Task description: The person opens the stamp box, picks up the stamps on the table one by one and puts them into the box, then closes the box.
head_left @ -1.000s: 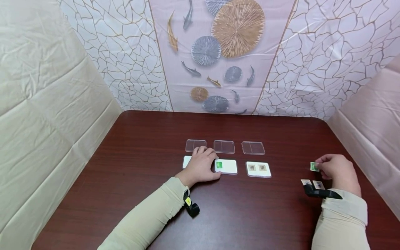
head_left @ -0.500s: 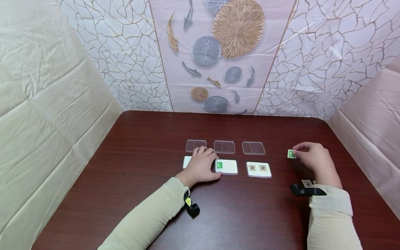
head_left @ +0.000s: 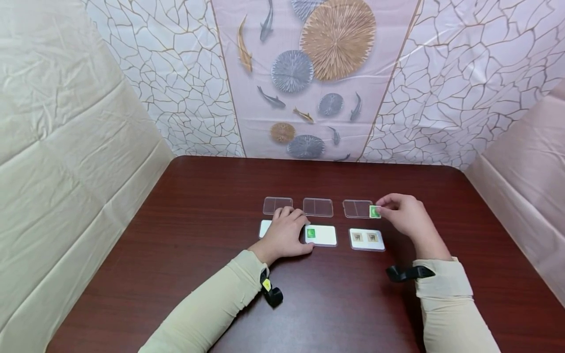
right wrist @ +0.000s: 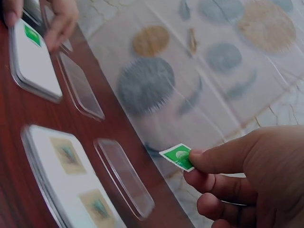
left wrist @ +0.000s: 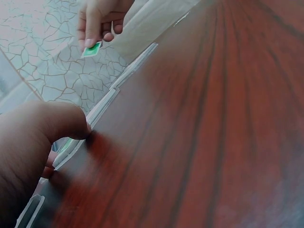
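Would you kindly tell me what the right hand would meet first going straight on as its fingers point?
Most likely the rightmost clear plastic piece: in the head view, the green stamp in the right hand overlaps its right end. The hand looks raised, so it may pass above.

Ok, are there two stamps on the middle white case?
No, the middle white case shows just one green stamp, toward its left end.

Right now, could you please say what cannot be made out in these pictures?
Head view: most of the leftmost white rectangular tray, behind the left hand.
Right wrist view: fine print on the green, white-edged paper stamp, too small; detail on brown rectangular paper stamps, blurred.
Left wrist view: a clear plastic case, cut by the bottom edge.
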Demonstrator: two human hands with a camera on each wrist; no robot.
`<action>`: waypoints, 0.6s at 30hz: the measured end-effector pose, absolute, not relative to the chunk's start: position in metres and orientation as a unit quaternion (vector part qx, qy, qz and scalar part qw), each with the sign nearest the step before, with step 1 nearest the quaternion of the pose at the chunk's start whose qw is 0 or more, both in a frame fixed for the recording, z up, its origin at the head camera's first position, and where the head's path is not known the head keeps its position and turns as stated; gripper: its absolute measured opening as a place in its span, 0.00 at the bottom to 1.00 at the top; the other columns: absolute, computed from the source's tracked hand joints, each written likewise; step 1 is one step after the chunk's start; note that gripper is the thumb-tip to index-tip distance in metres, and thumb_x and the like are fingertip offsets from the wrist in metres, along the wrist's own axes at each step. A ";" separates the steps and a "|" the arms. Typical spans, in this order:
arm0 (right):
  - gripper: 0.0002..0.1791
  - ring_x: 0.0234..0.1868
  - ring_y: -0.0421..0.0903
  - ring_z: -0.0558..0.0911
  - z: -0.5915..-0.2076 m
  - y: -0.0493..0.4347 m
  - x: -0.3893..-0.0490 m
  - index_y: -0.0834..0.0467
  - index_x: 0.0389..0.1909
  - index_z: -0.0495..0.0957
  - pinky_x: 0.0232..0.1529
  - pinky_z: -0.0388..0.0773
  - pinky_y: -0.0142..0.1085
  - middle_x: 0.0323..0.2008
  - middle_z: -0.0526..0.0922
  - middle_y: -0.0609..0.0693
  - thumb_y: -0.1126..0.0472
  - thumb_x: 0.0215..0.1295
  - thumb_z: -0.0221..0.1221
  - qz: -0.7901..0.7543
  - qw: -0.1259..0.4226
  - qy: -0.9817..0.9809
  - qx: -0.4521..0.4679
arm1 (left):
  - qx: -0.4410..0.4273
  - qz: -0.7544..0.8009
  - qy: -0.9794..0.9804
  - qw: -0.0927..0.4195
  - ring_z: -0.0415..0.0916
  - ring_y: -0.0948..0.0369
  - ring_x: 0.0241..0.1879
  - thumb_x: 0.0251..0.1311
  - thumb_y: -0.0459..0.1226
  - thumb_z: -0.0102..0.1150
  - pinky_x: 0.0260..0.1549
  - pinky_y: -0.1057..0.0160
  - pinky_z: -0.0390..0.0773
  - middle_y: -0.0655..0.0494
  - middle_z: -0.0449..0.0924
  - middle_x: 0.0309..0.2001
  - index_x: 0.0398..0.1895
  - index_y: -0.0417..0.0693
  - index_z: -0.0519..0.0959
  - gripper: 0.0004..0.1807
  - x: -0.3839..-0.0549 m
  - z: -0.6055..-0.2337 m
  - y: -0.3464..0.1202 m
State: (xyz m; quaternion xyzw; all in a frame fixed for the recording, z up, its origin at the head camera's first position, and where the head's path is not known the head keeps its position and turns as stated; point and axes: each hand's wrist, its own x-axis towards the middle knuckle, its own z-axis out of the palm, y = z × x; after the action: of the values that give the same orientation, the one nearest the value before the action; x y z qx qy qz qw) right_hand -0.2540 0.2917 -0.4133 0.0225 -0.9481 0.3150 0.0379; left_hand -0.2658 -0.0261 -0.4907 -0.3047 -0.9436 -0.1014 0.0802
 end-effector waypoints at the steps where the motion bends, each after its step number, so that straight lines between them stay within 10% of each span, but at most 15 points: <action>1: 0.11 0.35 0.52 0.79 -0.414 0.288 -0.254 0.60 0.45 0.83 0.34 0.72 0.40 0.35 0.86 0.56 0.58 0.68 0.63 0.317 0.036 -0.947 0.026 | -0.305 -0.101 -0.944 0.081 0.66 0.55 0.59 0.50 0.62 0.64 0.63 0.47 0.60 0.60 0.75 0.57 0.54 0.55 0.81 0.32 -0.266 -0.491 -0.026; 18: 0.06 0.34 0.48 0.78 -0.437 0.228 -0.256 0.56 0.39 0.85 0.32 0.73 0.40 0.32 0.85 0.50 0.59 0.65 0.66 0.343 -0.027 -0.936 0.077 | -0.306 -0.096 -0.944 0.080 0.66 0.55 0.59 0.50 0.62 0.63 0.63 0.48 0.60 0.60 0.75 0.57 0.54 0.56 0.81 0.32 -0.267 -0.490 -0.027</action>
State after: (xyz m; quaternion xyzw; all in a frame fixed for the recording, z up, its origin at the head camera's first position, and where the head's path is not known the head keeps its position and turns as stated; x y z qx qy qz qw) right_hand -0.2557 0.2283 -0.4369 0.0768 -0.9358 0.3431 -0.0266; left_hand -0.2668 -0.0267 -0.4902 -0.3058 -0.9439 -0.0963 0.0796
